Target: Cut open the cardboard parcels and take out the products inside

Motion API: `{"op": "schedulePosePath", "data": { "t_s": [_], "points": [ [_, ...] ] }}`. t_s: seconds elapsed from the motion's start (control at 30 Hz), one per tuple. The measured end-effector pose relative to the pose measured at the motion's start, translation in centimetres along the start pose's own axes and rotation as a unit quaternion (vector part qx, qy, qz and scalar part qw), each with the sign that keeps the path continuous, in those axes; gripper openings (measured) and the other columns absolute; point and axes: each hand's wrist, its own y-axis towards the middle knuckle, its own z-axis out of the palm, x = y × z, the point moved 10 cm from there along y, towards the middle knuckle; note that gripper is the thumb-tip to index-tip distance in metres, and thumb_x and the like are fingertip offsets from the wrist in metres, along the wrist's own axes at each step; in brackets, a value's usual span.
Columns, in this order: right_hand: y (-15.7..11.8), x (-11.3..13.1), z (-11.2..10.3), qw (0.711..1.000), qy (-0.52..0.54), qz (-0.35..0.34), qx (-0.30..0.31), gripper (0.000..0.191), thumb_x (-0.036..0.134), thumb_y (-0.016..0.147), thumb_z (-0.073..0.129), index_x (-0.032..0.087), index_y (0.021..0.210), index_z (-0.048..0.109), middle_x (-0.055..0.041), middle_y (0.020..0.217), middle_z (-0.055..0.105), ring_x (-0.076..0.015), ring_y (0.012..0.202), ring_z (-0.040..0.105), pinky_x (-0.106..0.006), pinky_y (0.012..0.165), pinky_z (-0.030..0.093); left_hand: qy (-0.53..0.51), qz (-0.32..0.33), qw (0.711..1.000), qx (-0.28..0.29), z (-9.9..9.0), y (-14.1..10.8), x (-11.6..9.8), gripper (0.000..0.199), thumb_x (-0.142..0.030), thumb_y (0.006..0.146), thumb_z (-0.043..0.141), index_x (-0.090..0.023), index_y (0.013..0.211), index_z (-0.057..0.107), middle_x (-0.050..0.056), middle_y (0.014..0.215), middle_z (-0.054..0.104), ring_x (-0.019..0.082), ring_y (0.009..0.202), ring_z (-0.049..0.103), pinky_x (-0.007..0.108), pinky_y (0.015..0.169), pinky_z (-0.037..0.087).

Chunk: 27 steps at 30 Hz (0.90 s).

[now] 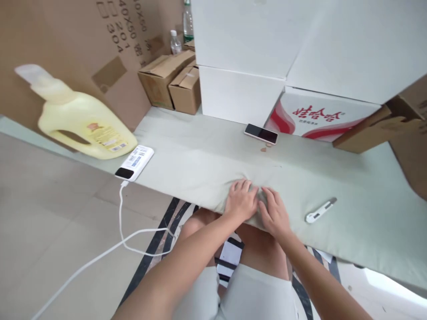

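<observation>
Head view, left hand, right hand on cloth

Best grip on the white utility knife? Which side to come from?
I'd pinch the long sides of the utility knife near its rounded white end, right hand coming from above and the near side. It lies flat on the cloth, that end nearer the hand, grey tip angled away.

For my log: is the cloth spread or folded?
Spread: the cloth extends beneath the phone and knife, wrinkled beside the left hand.
</observation>
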Motion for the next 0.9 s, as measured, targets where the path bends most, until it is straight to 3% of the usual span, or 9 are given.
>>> {"op": "schedulePosePath", "data": {
  "t_s": [0.1,0.17,0.3,0.37,0.5,0.6,0.7,0.77,0.9],
  "points": [
    [-0.9,0.6,1.0,0.995,-0.095,-0.015,-0.004,0.042,0.039,0.103,0.041,0.016,0.134,0.058,-0.0189,0.133,0.062,-0.0336,0.126,0.06,-0.054,0.104,0.052,-0.072,-0.005,0.997,-0.024,-1.7,0.4,1.6,0.028,-0.014,0.092,0.056,-0.023,0.113,0.071,0.006,0.125,0.072,0.022,0.125,0.064,0.038,0.113,0.05],
    [-0.9,1.0,1.4,0.989,-0.145,-0.026,0.01,0.039,0.039,0.102,0.044,0.017,0.13,0.06,-0.0176,0.133,0.062,-0.0341,0.127,0.06,-0.053,0.103,0.053,-0.1,-0.02,0.993,-0.051,-4.2,2.2,4.4,0.028,-0.014,0.09,0.059,-0.026,0.113,0.071,0.003,0.118,0.074,0.018,0.115,0.068,0.031,0.106,0.054],
    [-0.8,1.6,1.5,0.98,-0.195,-0.026,0.018,0.04,0.041,0.101,0.045,0.018,0.13,0.059,-0.0173,0.131,0.063,-0.0343,0.128,0.06,-0.051,0.1,0.053,-0.113,-0.11,0.977,-0.144,-13.5,9.9,14.1,0.03,-0.02,0.098,0.053,-0.018,0.126,0.062,0.013,0.13,0.063,0.025,0.129,0.058,0.044,0.117,0.044],
    [-0.7,1.7,1.6,0.978,-0.205,-0.024,0.024,0.039,0.042,0.101,0.044,0.019,0.13,0.058,-0.0166,0.131,0.063,-0.0346,0.129,0.06,-0.05,0.098,0.053,-0.116,-0.199,0.947,-0.224,-19.2,13.9,20.0,0.035,-0.022,0.096,0.061,-0.014,0.13,0.058,0.015,0.137,0.055,0.025,0.134,0.052,0.043,0.119,0.038],
    [-0.5,2.0,1.7,0.976,-0.212,-0.024,0.032,0.036,0.041,0.099,0.046,0.021,0.127,0.057,-0.0149,0.129,0.064,-0.035,0.128,0.06,-0.049,0.096,0.053,-0.072,-0.282,0.907,-0.303,-26.8,20.0,27.2,0.079,-0.035,0.089,0.078,-0.014,0.152,0.036,0.019,0.16,0.024,0.031,0.149,0.027,0.055,0.125,0.02],
    [-0.1,2.2,1.6,0.974,-0.223,-0.024,0.035,0.036,0.039,0.098,0.047,0.019,0.127,0.057,-0.0151,0.127,0.064,-0.035,0.128,0.06,-0.049,0.096,0.052,-0.044,-0.317,0.902,-0.289,-28.1,22.4,30.3,0.101,-0.041,0.077,0.09,-0.014,0.154,0.029,0.019,0.166,0.012,0.036,0.155,0.014,0.06,0.127,0.009],
    [0.1,2.2,1.7,0.972,-0.229,-0.02,0.043,0.037,0.038,0.097,0.047,0.02,0.128,0.056,-0.015,0.128,0.064,-0.0344,0.129,0.059,-0.049,0.097,0.051,-0.044,-0.33,0.899,-0.285,-27.7,23.5,31.9,0.092,-0.04,0.077,0.09,-0.015,0.146,0.034,0.017,0.157,0.031,0.034,0.15,0.024,0.063,0.125,0.015],
    [0.1,2.1,1.8,0.972,-0.229,-0.016,0.047,0.037,0.038,0.097,0.047,0.021,0.128,0.056,-0.015,0.129,0.064,-0.0342,0.13,0.059,-0.049,0.098,0.051,-0.049,-0.329,0.894,-0.299,-27.5,23.8,32.0,0.081,-0.035,0.079,0.089,-0.017,0.138,0.037,0.014,0.149,0.038,0.031,0.142,0.034,0.061,0.124,0.023],
    [0.1,2.0,1.7,0.974,-0.223,-0.011,0.045,0.037,0.038,0.097,0.047,0.019,0.127,0.058,-0.0156,0.129,0.064,-0.034,0.13,0.057,-0.049,0.1,0.05,-0.054,-0.337,0.881,-0.327,-27.1,22.9,30.8,0.069,-0.028,0.082,0.085,-0.02,0.132,0.039,0.01,0.143,0.035,0.026,0.133,0.04,0.053,0.121,0.033]
  ]
}}
